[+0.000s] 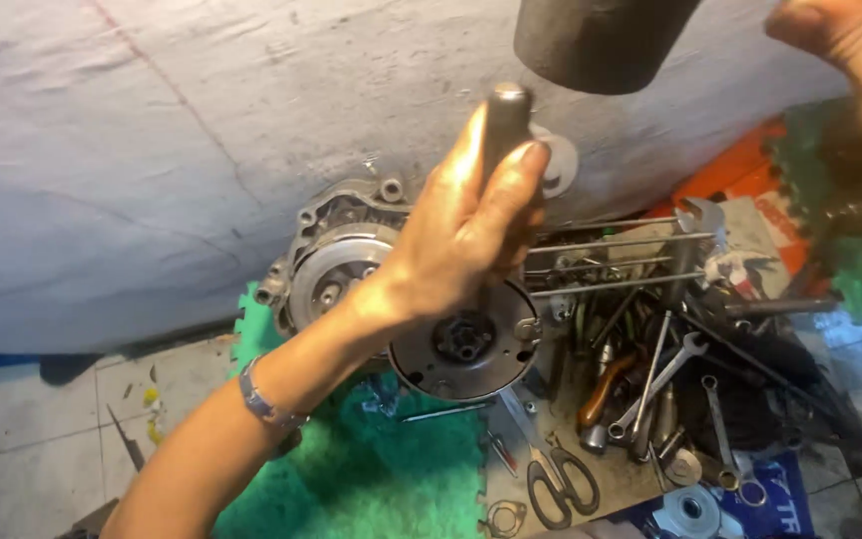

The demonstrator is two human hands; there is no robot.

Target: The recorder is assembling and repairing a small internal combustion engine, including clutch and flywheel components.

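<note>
Left hand grips a metal rod upright; right hand raised.

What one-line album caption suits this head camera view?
Left hand grips a metal rod above an engine, hammer head raised overhead, tools scattered alongside.

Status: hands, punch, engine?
Left hand gripping upright steel punch over grey engine case. Right hand raised; dark hammer head above punch. Nothing between.
</note>
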